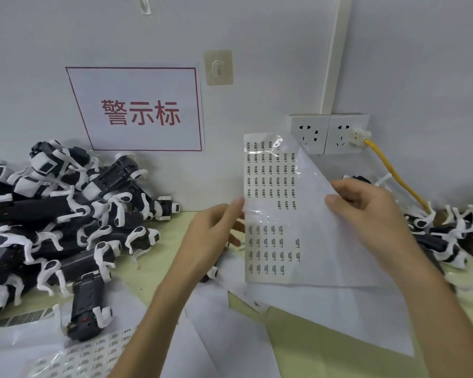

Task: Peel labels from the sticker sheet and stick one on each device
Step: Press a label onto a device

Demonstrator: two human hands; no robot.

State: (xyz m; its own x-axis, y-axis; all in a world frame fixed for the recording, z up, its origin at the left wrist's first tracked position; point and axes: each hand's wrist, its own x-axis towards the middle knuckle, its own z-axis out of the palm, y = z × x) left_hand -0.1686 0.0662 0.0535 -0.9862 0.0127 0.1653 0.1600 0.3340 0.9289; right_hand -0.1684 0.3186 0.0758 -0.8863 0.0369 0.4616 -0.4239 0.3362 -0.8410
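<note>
I hold a sticker sheet [271, 214] upright in front of me, with rows of small printed labels on clear film. My left hand [213, 238] pinches its left edge. My right hand [366, 214] grips a white backing sheet [339, 296] folded down and away from the film's right side. A large heap of black-and-white robot-dog devices [66, 227] covers the table on the left. More of these devices [448, 236] lie at the right, partly hidden behind my right arm.
Other label sheets [79, 353] and loose white papers [230, 323] lie on the pale yellow table near the front. On the wall are a red-lettered sign [139, 110], a double socket [328, 133] with a yellow cable [396, 173] plugged in, and a hook [218, 68].
</note>
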